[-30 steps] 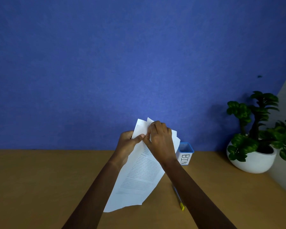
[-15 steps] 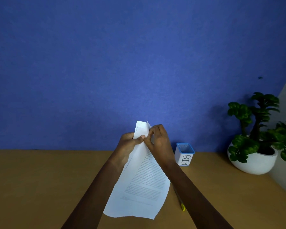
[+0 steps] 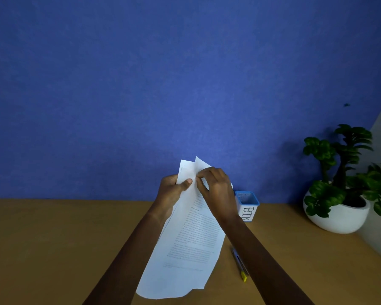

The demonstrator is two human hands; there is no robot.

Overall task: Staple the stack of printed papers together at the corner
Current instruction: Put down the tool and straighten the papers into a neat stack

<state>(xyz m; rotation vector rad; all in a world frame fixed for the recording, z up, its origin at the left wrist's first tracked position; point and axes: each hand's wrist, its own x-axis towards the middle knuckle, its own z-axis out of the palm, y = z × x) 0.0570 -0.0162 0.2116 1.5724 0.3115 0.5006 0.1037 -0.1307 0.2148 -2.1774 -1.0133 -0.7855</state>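
Note:
A stack of printed white papers (image 3: 189, 243) is held up off the wooden desk, its lower end drooping toward me. My left hand (image 3: 171, 191) pinches the top left part, thumb on the front sheet. My right hand (image 3: 218, 190) grips the top edge just to the right, fingers curled over the sheets. At the top, two sheet corners stand apart and uneven. No stapler is in view.
A small white pot with a blue rim marked BIN (image 3: 248, 205) stands behind my right wrist. A pen with a yellow end (image 3: 240, 265) lies on the wooden desk (image 3: 53, 238) to the right of the papers. A potted plant (image 3: 341, 194) sits far right. A blue wall is behind.
The top sheets have shifted between my fingers and two corners now fan apart. The bottom of the stack has swung slightly. Both hands stay at the top edge.

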